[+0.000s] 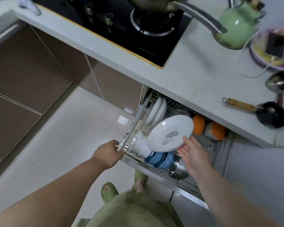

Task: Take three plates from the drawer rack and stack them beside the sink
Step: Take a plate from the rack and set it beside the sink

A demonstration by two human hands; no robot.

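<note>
A pull-out drawer rack [134,122] of chrome wire stands open under the counter. My right hand [193,153] holds a white plate [170,132] with a thin dark rim and a grey motif by its lower edge, tilted above the rack. More white plates [157,110] stand upright at the rack's far left. My left hand [108,153] grips the rack's front left corner. White bowls [138,145] and blue bowls [161,158] sit below the held plate. No sink is in view.
The pale countertop [195,74] carries a black gas hob [129,30] with a long-handled pan, a green kettle [236,25], a ladle [279,81] and a small black pan [270,114]. Orange containers [198,125] and a steel bowl [179,169] lie in the drawer. Green slippers show on the floor.
</note>
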